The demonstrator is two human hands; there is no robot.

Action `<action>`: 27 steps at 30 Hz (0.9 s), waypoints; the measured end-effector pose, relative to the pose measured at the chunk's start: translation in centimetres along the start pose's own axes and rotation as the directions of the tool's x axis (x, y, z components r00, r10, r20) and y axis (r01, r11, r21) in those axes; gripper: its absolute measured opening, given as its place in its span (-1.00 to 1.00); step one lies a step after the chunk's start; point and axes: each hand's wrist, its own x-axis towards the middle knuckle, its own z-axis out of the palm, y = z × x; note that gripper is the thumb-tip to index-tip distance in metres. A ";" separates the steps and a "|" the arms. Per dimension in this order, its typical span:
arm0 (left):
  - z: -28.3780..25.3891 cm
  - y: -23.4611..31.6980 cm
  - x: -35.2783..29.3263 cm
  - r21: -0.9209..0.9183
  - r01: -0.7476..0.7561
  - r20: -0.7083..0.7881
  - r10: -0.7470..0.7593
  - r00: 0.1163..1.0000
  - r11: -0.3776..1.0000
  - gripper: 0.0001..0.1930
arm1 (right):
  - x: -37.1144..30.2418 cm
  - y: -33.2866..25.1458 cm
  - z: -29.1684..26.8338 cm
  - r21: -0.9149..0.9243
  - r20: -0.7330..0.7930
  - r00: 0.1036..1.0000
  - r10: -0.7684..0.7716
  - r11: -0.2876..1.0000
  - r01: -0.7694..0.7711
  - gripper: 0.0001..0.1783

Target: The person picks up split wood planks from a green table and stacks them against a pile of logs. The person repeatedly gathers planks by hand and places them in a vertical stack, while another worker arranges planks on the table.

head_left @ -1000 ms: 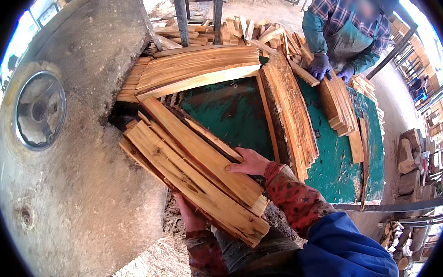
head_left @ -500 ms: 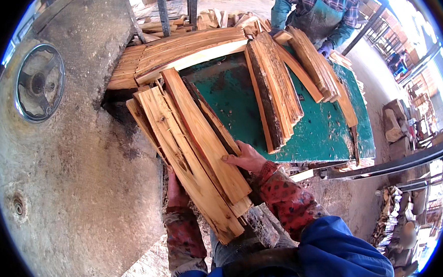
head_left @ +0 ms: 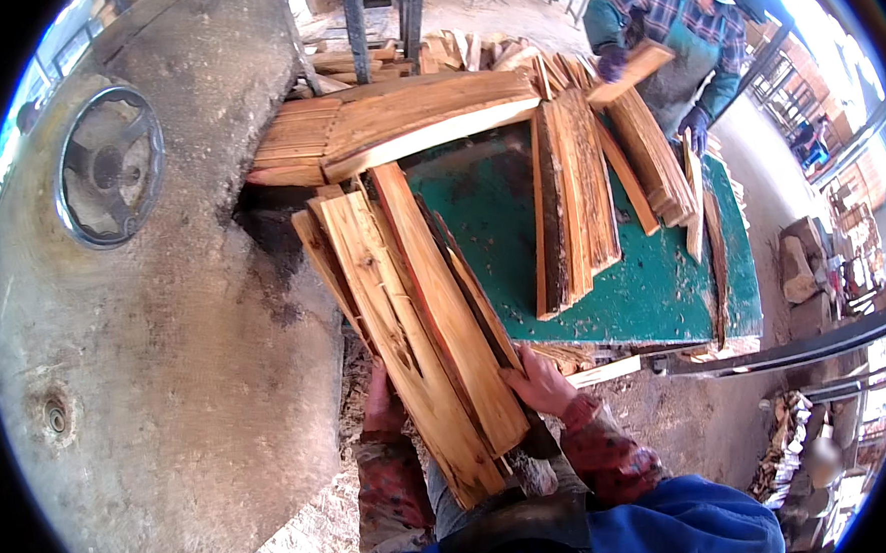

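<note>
A bundle of rough wooden boards (head_left: 405, 324) lies slanted in front of me, its near end close to my waist. My left hand (head_left: 382, 405) grips its left side from below, most of the fingers hidden by the wood. On the opposite side, my right hand (head_left: 541, 382) is closed on the edge of the bundle. The uppermost boards are pale and split, with reddish-brown edges. Beyond the bundle is a green tabletop (head_left: 480, 209), where a stack of bark-edged boards (head_left: 571, 195) rests.
A stained machine panel with a handwheel (head_left: 109, 166) fills the left. Long planks (head_left: 425, 117) lie across the table's far-left side. Opposite me, a co-worker in a plaid shirt holds a board (head_left: 633, 71) above another stack (head_left: 647, 156). A dark metal bar (head_left: 788, 351) runs at right.
The whole view has shifted, so the scene sits further right and lower. The co-worker has raised a board in one gloved hand. Both my hands stay on the bundle.
</note>
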 end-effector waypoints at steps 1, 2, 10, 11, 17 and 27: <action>-0.1 0.0 0.0 -0.002 -0.002 0.005 0.002 1.000 1.000 -0.31 | -0.1 0.1 0.0 -0.026 0.034 0.998 0.058 0.998 -0.057 -0.46; 0.0 -0.1 0.0 -0.010 0.014 -0.004 -0.014 1.000 1.000 -0.31 | -0.1 0.2 0.0 -0.004 0.009 0.997 -0.081 0.997 0.081 -0.42; 0.7 -0.1 -0.3 -0.001 0.009 -0.028 -0.009 1.000 1.000 -0.34 | 4.6 0.8 -1.0 0.191 0.214 0.977 -0.020 0.981 -0.022 -0.18; 0.7 -0.2 -0.3 -0.009 0.001 0.002 -0.001 1.000 1.000 -0.34 | 4.9 0.7 -1.0 0.377 0.233 0.972 0.014 0.920 -0.103 -0.17; -0.4 -0.8 -0.6 0.001 0.021 0.019 -0.021 1.000 1.000 -0.34 | 3.5 -1.1 -0.5 0.503 0.187 0.977 0.103 0.844 -0.185 -0.08; -2.5 -2.2 -4.7 -0.028 0.126 0.094 -0.123 0.988 0.992 -0.33 | -1.3 3.4 2.8 0.869 0.209 0.976 0.059 0.447 -0.213 -0.13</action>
